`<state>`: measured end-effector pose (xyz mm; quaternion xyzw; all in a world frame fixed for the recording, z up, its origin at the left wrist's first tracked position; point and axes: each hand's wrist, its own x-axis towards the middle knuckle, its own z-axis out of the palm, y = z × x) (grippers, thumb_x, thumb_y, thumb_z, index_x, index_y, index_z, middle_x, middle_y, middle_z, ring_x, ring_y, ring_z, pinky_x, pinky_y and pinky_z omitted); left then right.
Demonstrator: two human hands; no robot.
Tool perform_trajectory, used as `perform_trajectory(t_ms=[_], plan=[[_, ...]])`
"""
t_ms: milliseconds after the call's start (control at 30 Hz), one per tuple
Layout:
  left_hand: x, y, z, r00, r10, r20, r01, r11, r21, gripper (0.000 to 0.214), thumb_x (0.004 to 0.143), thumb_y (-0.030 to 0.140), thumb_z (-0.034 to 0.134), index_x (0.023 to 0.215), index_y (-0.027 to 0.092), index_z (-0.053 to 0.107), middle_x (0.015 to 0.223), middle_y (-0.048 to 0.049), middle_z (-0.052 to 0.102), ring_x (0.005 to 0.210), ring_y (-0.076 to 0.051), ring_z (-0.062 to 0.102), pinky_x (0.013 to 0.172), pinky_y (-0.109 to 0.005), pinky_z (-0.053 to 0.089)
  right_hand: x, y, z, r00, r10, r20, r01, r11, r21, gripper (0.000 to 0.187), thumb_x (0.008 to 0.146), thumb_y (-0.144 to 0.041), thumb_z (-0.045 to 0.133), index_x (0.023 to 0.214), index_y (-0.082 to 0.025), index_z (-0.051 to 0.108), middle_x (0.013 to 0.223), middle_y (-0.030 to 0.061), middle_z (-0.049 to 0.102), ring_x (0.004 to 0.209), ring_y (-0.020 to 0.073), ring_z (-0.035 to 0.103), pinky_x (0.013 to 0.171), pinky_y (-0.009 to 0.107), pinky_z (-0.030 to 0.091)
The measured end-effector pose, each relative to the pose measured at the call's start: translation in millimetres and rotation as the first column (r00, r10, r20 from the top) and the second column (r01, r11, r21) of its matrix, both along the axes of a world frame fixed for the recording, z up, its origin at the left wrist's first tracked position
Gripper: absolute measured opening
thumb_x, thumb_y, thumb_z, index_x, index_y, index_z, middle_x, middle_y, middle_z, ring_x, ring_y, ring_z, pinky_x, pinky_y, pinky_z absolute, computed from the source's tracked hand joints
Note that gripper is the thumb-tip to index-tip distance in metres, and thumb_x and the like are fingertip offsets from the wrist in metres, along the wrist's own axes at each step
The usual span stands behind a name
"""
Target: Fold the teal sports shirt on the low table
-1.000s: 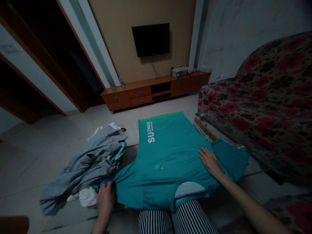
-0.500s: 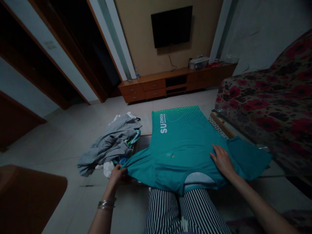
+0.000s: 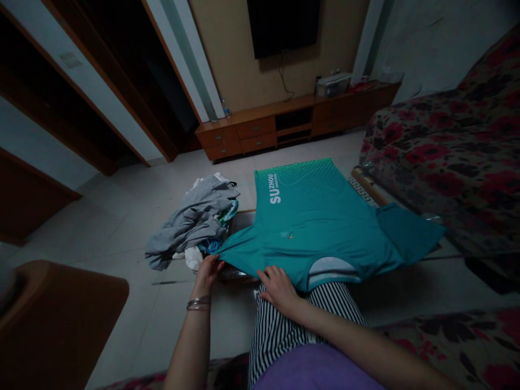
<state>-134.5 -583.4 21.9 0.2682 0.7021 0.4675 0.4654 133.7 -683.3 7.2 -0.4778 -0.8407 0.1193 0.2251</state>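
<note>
Slid inward, the right hand [image 3: 278, 290] now lies with fingers spread flat on the near hem of the teal shirt [image 3: 320, 222]. The left hand [image 3: 207, 273] pinches the sleeve end between narrowed fingers. Smoothing seems in hand, with that rumpled hem wanting attention.

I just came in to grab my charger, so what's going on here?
A person is handling a teal Suzhou Marathon shirt that lies spread out just beyond their striped trousers. Their left hand grips the shirt's left edge, and their right hand rests on its lower edge. A heap of gray clothes lies to the left of the shirt, and a floral sofa is to its right.
</note>
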Motion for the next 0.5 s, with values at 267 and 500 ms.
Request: perform_trajectory(t_ms=[267,500], plan=[[3,-1,1.3,0.998,0.029,0.059,-0.027,0.999,-0.039,0.010,0.075,0.012,0.053,0.071,0.018,0.047,0.071,-0.0002,0.058,0.072,-0.012,0.062,0.075,-0.029,0.055,-26,25,-10.9,0.987,-0.068,0.142,0.071,0.997,-0.018,0.009,0.091,-0.016,0.051,0.090,-0.016,0.060,0.092,0.0094,0.058,0.088,0.0229,0.052,0.074,0.035,0.043],[11,8,6.8,0.978,-0.053,-0.201,0.050,0.999,-0.017,0.009,0.076,0.014,0.048,0.069,0.019,0.046,0.061,0.0005,0.056,0.060,-0.013,0.060,0.063,-0.026,0.053,40,27,5.4,0.968,-0.040,-0.246,0.026,0.998,-0.060,0.019,0.090,-0.031,0.059,0.106,-0.020,0.061,0.099,0.0035,0.062,0.095,0.0174,0.056,0.082,0.029,0.045]])
